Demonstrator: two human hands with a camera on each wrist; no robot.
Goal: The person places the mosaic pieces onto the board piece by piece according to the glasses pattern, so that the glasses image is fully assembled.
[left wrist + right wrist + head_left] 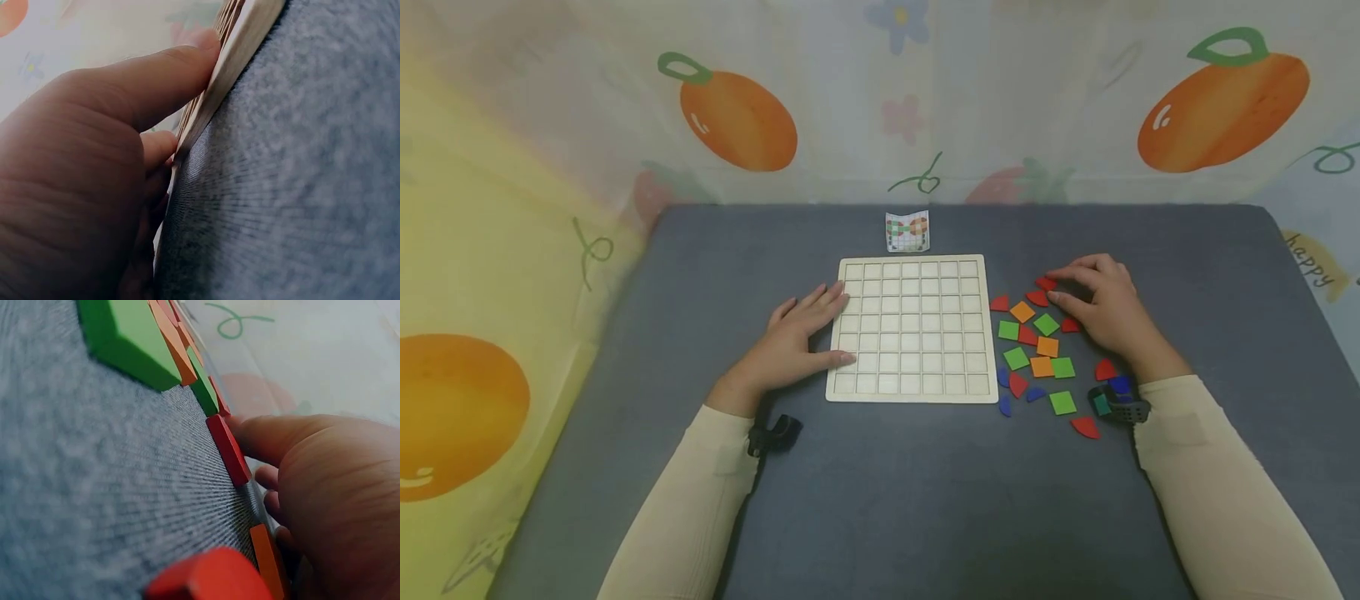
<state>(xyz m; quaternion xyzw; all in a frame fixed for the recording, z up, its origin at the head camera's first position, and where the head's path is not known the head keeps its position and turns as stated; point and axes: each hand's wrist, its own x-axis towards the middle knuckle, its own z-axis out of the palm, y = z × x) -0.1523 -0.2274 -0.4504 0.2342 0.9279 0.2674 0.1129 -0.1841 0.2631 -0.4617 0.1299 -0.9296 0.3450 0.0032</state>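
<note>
My left hand (pixel 797 333) rests on the left edge of a pale wooden grid board (pixel 913 398), fingers stretched and spread over its rim. In the left wrist view the thumb (pixel 169 81) presses along the board's side (pixel 234 69). My right hand (pixel 1108 304) reaches over a scatter of small coloured pieces. Its index finger and thumb stand apart, with the fingertips right at a red quarter-round piece (pixel 1045 284). Another red piece (pixel 1037 298) lies beside the thumb tip. In the right wrist view, a red piece (pixel 229 451) lies on the cloth near the thumb.
Green squares (pixel 1063 403), orange squares (pixel 1048 347), red quarter-rounds (pixel 1086 427) and blue pieces (pixel 1036 394) lie right of the board. A small printed pattern card (pixel 907 232) stands behind it. Grey cloth (pixel 925 492) covers the table; a fruit-print curtain (pixel 842 108) hangs behind.
</note>
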